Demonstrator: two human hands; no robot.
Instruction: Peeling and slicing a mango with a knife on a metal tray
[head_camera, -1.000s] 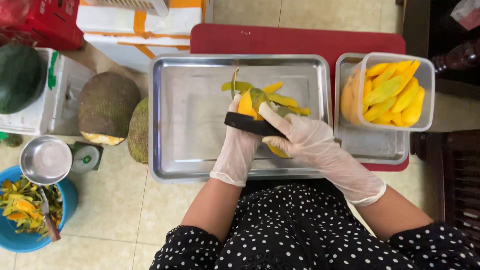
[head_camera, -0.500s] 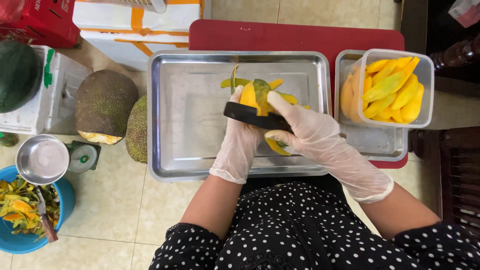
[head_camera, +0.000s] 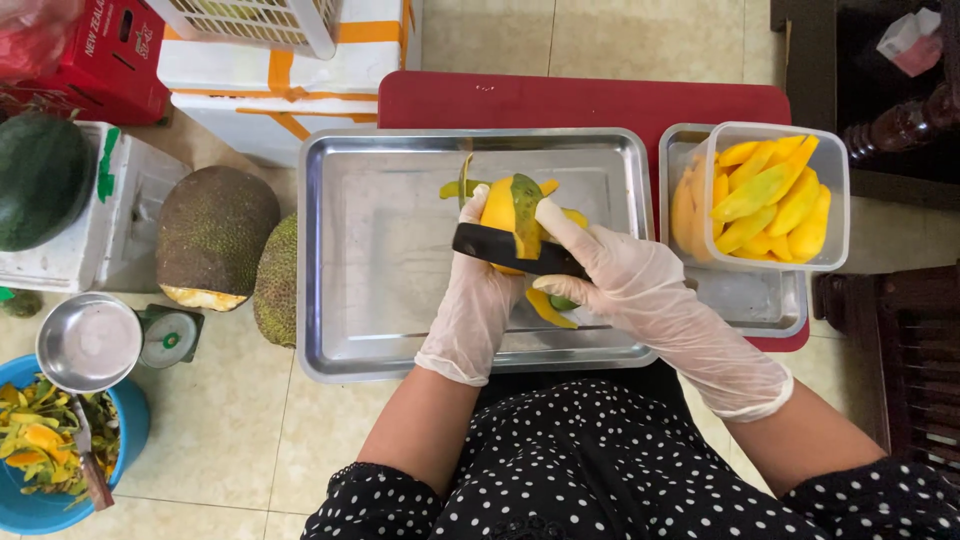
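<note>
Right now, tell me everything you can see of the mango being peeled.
The mango is mostly bare yellow-orange flesh, with one green strip of skin left down its middle. It is held above the steel tray, gripped from below by the gloved left hand. The right hand lays a dark-handled peeler across it. Loose peel curls hang beside it.

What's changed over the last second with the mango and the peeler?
The right hand has drawn the black peeler further down the mango, so more yellow flesh shows. The left hand still grips the mango over the steel tray. The tub of slices is unmoved.
</note>
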